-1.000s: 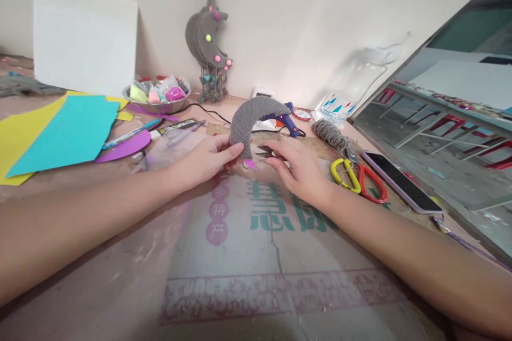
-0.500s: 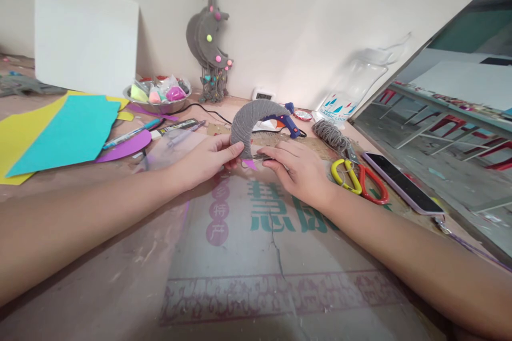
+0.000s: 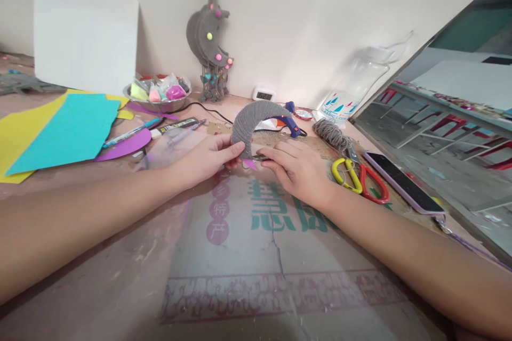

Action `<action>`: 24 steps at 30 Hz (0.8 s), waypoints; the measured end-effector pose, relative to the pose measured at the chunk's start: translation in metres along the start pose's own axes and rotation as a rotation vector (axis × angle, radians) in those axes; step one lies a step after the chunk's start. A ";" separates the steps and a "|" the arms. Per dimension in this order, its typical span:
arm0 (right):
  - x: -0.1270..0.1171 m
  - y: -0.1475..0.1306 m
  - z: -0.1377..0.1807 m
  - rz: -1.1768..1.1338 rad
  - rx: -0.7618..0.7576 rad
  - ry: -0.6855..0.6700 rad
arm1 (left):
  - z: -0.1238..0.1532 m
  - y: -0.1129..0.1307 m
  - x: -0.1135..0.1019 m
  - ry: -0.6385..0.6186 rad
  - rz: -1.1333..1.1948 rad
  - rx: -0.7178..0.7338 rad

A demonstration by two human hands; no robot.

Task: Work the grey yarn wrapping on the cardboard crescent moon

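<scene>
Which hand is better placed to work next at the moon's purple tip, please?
Probably the right hand: it pinches a small tool beside the purple tip, while the left hand holds the moon.

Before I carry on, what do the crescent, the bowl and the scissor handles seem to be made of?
Crescent: matte grey yarn or cord outside, from its close wound lines; the purple tip poking out may be foam sheet or paper. Bowl: probably metal, from its silvery sheen. Scissor handles: likely smooth plastic, from their bright, even yellow and red.
</scene>
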State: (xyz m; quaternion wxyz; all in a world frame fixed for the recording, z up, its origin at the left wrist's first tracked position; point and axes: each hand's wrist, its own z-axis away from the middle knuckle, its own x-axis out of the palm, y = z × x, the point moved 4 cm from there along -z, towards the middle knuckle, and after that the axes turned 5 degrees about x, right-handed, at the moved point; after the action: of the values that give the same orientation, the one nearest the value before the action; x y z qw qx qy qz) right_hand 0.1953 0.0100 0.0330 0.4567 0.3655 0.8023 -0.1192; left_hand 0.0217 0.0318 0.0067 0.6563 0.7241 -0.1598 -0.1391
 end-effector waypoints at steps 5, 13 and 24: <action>-0.001 0.000 -0.001 -0.005 0.001 -0.003 | 0.000 0.000 -0.001 0.023 -0.020 -0.001; 0.001 0.001 -0.001 0.003 0.027 -0.035 | 0.000 0.001 0.000 0.005 0.001 0.004; 0.000 0.000 -0.001 -0.013 0.022 0.001 | -0.001 -0.001 -0.002 0.003 -0.024 0.016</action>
State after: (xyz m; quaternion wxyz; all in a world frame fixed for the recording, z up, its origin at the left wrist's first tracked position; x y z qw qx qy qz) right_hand 0.1950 0.0108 0.0333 0.4517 0.3653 0.8034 -0.1307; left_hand 0.0204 0.0335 0.0062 0.6489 0.7315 -0.1512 -0.1447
